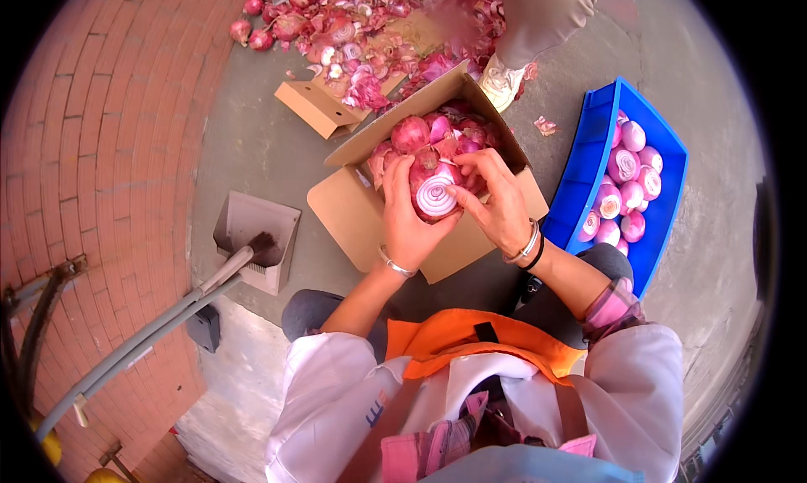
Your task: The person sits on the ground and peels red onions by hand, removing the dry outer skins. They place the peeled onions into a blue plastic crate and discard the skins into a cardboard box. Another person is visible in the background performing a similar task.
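Observation:
My left hand (408, 212) is wrapped around a red onion (435, 190) whose cut end shows pale purple rings. Thumb and fingers of my right hand (495, 199) touch the edge of that cut face from the other side. The onion is held over an open cardboard box (353, 212), its near flaps folded outward. Inside the box lie whole red onions (410, 134) and loose papery skins; my hands cover part of them. A blue plastic crate (577, 180) to my right holds several peeled onions (624, 164), some with trimmed ends.
A dustpan (280, 227) with a long-handled brush (243, 256) stands at left beside the brick wall (94, 136). Onion skins and trimmings (378, 48) cover the far floor, near a cardboard piece (318, 108). Another person's shoe (502, 82) stands behind the box.

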### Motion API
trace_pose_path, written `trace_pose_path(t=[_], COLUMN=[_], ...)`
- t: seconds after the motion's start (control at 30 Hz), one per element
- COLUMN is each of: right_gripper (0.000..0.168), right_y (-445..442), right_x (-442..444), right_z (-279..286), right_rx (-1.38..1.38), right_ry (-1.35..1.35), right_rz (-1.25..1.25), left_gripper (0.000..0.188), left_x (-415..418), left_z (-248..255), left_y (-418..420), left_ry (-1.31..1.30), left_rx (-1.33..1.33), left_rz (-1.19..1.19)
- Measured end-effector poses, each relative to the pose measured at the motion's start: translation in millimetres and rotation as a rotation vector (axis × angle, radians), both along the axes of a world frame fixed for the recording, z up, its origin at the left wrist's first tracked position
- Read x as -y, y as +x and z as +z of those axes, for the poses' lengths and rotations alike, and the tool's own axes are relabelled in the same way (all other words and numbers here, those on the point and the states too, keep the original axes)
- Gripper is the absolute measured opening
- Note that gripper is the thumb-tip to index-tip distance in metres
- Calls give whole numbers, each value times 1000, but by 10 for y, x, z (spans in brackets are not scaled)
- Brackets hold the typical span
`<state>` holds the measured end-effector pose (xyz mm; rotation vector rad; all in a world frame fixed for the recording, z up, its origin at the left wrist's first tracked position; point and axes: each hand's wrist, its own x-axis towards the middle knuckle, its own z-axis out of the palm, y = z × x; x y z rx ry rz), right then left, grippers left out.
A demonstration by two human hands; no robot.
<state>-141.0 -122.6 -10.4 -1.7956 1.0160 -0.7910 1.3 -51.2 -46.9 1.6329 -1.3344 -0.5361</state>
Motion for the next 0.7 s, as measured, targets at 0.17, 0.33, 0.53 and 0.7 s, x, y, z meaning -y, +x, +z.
trace_pose_path(t=[0.17, 0.33, 0.53, 0.7], right_gripper=[28, 24, 23, 17], right_y=[4, -10, 46, 84], right_x=[-69, -155, -401, -507], right_z=[-62, -120, -182, -186], right_rx=[-14, -11, -10, -86], right_ry=[5, 148, 132, 205], right_rz=[25, 37, 132, 109], left_gripper=[95, 94, 94, 93], left_x=[-192, -319, -627, -734], left_z=[-66, -52, -127, -61], left_y=[-12, 34, 84, 107], left_ry=[58, 63, 113, 116], left_rx=[-115, -78, -31, 112], left_rz=[19, 11, 94, 114])
